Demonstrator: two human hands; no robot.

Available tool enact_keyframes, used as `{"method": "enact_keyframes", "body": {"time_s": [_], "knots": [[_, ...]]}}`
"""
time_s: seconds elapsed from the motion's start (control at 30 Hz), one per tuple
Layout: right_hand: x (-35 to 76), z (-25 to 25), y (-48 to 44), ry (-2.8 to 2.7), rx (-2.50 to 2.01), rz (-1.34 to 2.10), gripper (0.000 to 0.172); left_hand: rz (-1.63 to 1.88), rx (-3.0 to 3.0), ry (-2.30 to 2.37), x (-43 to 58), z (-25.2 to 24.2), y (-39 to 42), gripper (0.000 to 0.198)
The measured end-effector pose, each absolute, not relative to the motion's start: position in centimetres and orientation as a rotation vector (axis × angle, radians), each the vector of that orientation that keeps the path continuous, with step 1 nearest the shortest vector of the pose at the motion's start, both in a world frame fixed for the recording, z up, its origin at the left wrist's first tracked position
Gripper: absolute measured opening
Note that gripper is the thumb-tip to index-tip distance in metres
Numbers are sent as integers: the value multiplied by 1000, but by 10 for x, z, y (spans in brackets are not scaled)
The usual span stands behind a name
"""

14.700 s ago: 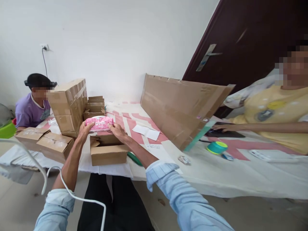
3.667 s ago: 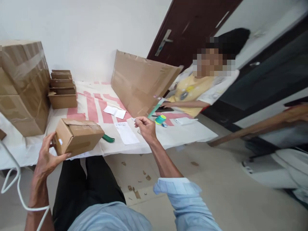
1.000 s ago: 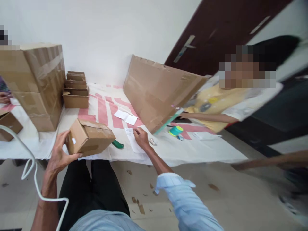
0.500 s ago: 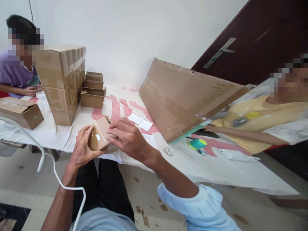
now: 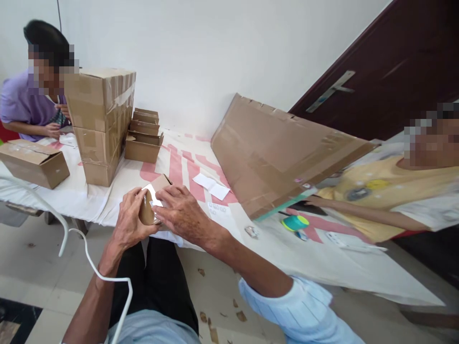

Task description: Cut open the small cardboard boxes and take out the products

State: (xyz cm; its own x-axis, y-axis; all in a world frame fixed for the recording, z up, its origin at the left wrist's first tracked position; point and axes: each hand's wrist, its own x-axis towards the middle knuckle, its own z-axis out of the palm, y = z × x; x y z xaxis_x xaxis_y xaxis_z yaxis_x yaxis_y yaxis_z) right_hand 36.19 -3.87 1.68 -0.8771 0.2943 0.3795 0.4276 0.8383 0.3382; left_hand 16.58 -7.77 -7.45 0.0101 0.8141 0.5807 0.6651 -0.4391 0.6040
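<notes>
Sitting at the cloth-covered table (image 5: 358, 260), a big cardboard sheet (image 5: 279, 153) propped at far right and taped cartons (image 5: 102, 119) stacked at far left, you hold a small brown box (image 5: 160, 183) over the near edge, left hand (image 5: 129, 223) and right hand (image 5: 181, 216) together, both clasping it.

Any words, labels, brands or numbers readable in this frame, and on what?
No text is readable.
White sticker on the small box held by the left hand and right hand: washed out by glare.
Print on the paper sheet on the table: too small.
Badges on the yellow shirt: blurred.
</notes>
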Motion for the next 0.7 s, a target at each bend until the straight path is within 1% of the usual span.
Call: {"method": "enact_keyframes", "body": {"time_s": [0.1, 0.27, 0.47, 0.7], "knots": [[360, 12, -37, -2676, -510, -567, 10, 1403, 2111, 1570, 164, -76, -77, 103], [366, 7, -34, -2549, -506, -490, 20, 1384, 2136, 1558, 163, -76, -77, 104], [371, 5, -33, -2563, -484, -461, 15, 1390, 2147, 1564, 165, -74, -78, 106], [364, -2, -35, -2541, -424, -476, 14, 1394, 2131, 1568, 165, -75, -80, 99]]}}
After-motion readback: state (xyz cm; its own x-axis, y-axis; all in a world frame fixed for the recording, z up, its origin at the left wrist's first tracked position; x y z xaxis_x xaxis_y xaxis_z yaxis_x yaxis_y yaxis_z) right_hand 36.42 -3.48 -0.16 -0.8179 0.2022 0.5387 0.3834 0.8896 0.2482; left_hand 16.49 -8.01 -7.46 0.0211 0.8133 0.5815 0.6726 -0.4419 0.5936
